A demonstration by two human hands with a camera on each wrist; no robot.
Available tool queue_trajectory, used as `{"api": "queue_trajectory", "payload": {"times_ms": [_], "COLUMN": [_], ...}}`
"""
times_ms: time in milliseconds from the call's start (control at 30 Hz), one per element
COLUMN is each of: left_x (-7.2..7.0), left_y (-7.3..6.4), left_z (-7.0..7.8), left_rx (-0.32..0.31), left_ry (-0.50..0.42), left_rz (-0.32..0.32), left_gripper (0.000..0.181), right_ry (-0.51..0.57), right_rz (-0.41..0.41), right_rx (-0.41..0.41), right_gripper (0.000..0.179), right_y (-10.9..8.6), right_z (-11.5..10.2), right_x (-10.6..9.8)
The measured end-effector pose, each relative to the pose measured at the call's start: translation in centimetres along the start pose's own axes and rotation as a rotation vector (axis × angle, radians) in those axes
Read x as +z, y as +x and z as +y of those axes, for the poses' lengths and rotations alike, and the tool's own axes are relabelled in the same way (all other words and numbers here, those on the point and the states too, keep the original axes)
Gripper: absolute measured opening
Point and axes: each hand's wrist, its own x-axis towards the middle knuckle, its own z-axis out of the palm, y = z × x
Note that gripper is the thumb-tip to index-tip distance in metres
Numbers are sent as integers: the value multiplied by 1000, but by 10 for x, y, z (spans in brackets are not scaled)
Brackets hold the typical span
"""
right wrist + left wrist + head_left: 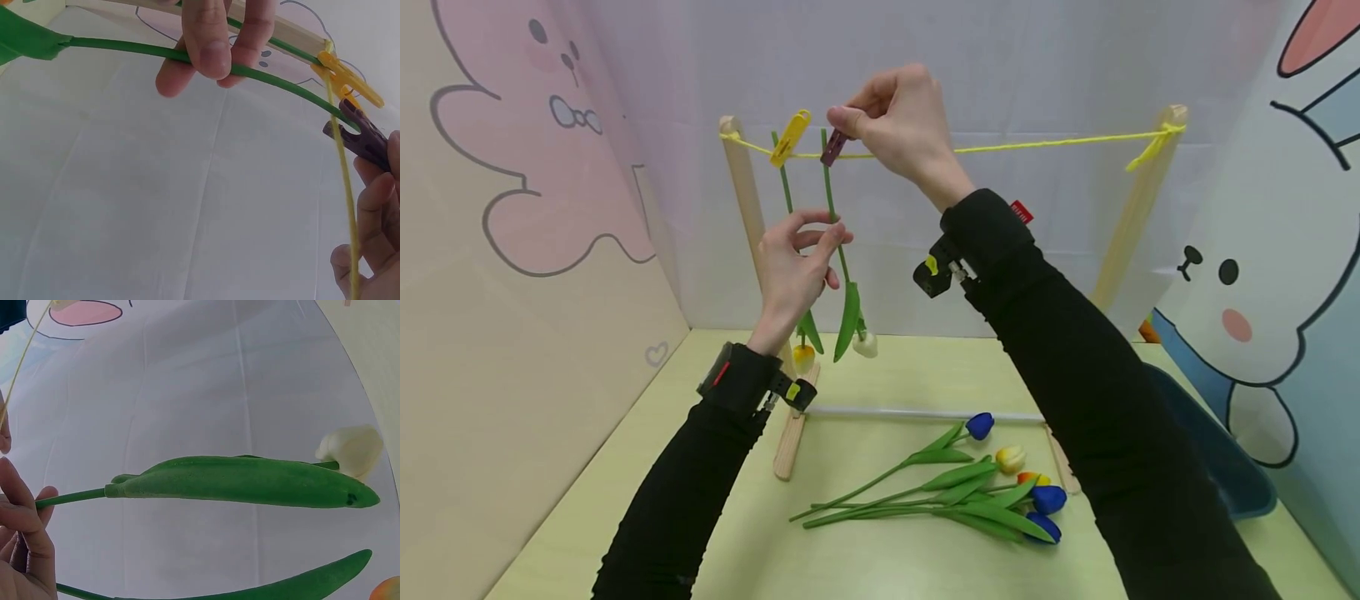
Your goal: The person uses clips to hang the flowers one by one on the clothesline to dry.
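My left hand [796, 265] pinches the green stem of an artificial white tulip [865, 344], which hangs flower down beside the yellow line [1045, 144]. Above it, my right hand [904, 125] holds a dark purple clothespin [832, 147] between thumb and fingers. In the right wrist view, the mouth of this clothespin [365, 136] is spread around the stem's end at the line. Just to the left, a yellow clothespin [791, 138] clips a second tulip with a yellow-orange flower [803, 358] upside down on the line, its stem partly behind my left hand.
Two wooden posts [1138, 208] carry the line, and a pale rod [917, 413] joins their feet. Several tulips [955, 500] with blue, yellow and orange flowers lie on the table [730, 533]. A dark blue bin [1251, 475] stands at the right, partly behind my right sleeve.
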Motion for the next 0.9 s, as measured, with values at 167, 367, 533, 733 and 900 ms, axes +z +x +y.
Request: {"api": "queue_trajectory", "payload": {"times_ms": [167,367,533,733,900], "left_x": [-1,0,0,0,0], "left_y": [0,1,1,1,1], "left_z": [0,1,0,0,1], "left_rx": [-8,-24,-18,-15,-12], "left_ry": [8,0,-10,-16,-14], "left_rz": [-3,-8,-16,-20,-15], "left_gripper": [23,22,23,24,22], "right_ry": [2,2,-5,5,10], "right_rz": [-4,-13,-18,-27,-37], "right_rx": [5,9,13,12,16], "right_gripper": [23,23,23,24,24], "right_y": [0,0,-1,-1,-1], "right_z": [1,1,3,4,4], "right_x": [1,1,0,-1,-1]}}
